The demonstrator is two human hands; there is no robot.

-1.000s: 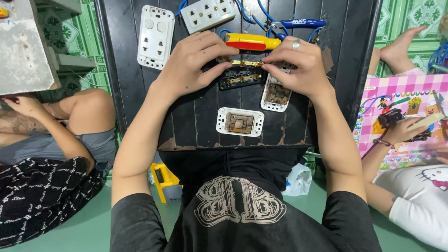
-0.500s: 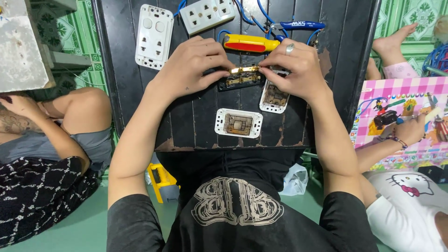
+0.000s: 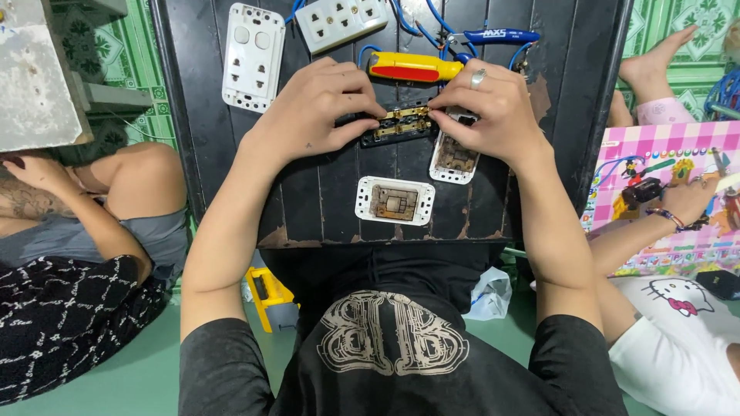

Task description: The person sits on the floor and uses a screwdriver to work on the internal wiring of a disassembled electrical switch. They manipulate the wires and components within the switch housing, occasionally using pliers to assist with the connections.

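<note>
Both of my hands meet over a small black electrical part with brass contacts (image 3: 399, 123) on a black wooden board (image 3: 324, 208). My left hand (image 3: 320, 108) pinches its left end. My right hand (image 3: 489, 112), with a ring on one finger, pinches its right end. A yellow and red screwdriver (image 3: 412, 68) lies just beyond my fingers. An open white socket back (image 3: 455, 158) sits under my right hand, and another white socket plate (image 3: 395, 201) lies nearer to me.
A white switch plate (image 3: 253, 58), a white multi-socket (image 3: 341, 21), blue wires and blue-handled pliers (image 3: 493, 35) lie at the board's far end. A person sits at the left (image 3: 92, 231). Another person's hand (image 3: 682, 204) rests on a pink mat (image 3: 678, 154) at the right. A yellow tool (image 3: 271, 296) lies on the green floor.
My hands have drawn together on the black part and lifted its brass side into view. The camera has shifted slightly.
</note>
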